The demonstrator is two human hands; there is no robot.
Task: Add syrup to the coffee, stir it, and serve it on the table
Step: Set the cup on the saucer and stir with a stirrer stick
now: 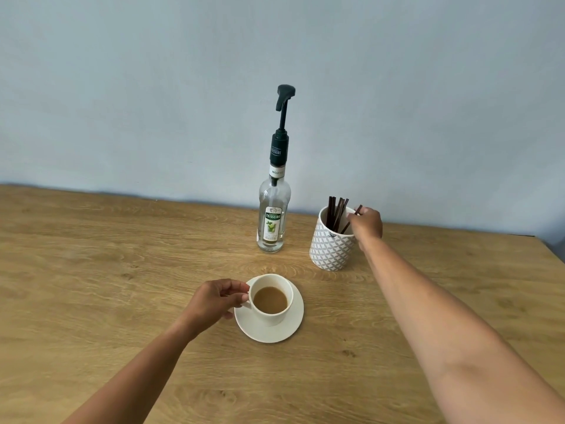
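A white cup (pixel 271 313) of milky coffee stands on a white saucer (pixel 275 330) in the middle of the wooden table (pixel 122 270). My left hand (pixel 214 301) pinches the cup's handle on its left side. Behind it stands a clear syrup bottle (pixel 273 215) with a dark pump top (pixel 284 96). To the right of the bottle, a patterned mug (pixel 331 246) holds several dark stir sticks (pixel 336 212). My right hand (pixel 367 224) reaches over the mug's right rim, its fingers closed on one stick (pixel 358 209).
A pale blue wall (pixel 275 56) rises right behind the table's far edge. The table's right edge (pixel 550 249) runs close to the mug.
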